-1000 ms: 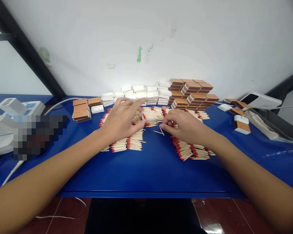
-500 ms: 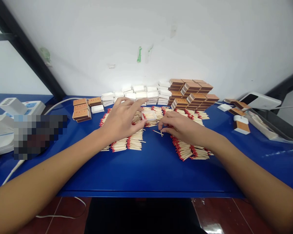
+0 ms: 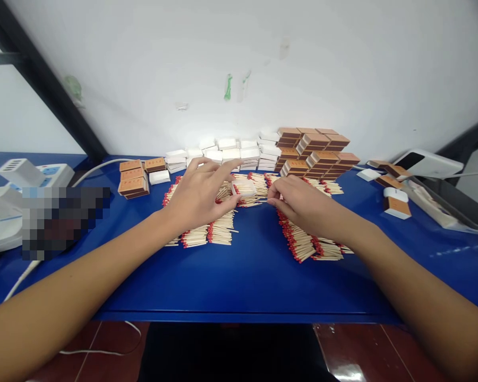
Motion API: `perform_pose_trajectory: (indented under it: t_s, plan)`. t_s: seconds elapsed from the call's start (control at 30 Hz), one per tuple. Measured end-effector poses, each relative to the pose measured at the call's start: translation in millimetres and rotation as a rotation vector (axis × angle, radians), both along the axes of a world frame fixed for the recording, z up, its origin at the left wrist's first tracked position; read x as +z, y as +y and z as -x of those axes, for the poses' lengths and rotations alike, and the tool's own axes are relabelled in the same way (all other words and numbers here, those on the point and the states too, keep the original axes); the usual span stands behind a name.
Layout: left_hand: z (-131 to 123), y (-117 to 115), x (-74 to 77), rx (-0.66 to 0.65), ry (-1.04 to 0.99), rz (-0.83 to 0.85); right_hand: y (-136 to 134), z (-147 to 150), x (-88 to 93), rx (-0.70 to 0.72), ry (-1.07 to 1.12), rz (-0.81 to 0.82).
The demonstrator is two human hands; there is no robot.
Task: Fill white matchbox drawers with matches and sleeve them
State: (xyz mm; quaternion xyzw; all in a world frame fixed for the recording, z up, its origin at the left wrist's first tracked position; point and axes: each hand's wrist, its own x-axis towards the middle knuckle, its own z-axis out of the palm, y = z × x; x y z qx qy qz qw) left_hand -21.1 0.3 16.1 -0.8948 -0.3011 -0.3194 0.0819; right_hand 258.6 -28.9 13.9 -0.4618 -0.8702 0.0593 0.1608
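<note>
A white matchbox tray (image 3: pixel 245 189) with several matches in it sits among the match piles. My left hand (image 3: pixel 201 193) is open over the left pile, its fingers spread and its thumb tip at the near left corner of the tray. To the right of the tray, my right hand (image 3: pixel 298 204) is closed, thumb and fingertips pressed together beside the right match pile (image 3: pixel 298 241). Whatever is between those fingertips is hidden. Red-headed matches (image 3: pixel 219 233) lie in rows below my left hand.
Stacked white trays (image 3: pixel 227 154) line the wall, with brown matchbox sleeves (image 3: pixel 318 154) to their right. More orange-brown matchboxes (image 3: pixel 133 180) stand at the left. Power strips (image 3: pixel 51 178) and cables occupy the left end. A white device (image 3: pixel 428 163) and loose boxes (image 3: pixel 397 204) lie right.
My right hand has shifted slightly right and up, its fingers closing. The loose matches at its fingertips no longer show on the blue surface. My left hand and the tray have stayed put.
</note>
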Motion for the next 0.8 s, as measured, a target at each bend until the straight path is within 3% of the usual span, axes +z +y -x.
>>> perform_pose_trajectory:
  t_s: [0.13, 0.33, 0.8]
  plan:
    - [-0.3, 0.3, -0.6, 0.005, -0.003, -0.004, 3.9, -0.5, -2.7, -0.013, 0.010, 0.007]
    - [0.3, -0.6, 1.1, 0.006, 0.006, 0.019, 4.5, 10.5, -8.2, 0.113, 0.092, 0.071]
    - [0.1, -1.5, 2.1, 0.007, 0.013, 0.045, 11.2, 11.0, -13.6, 0.119, 0.031, 0.071]
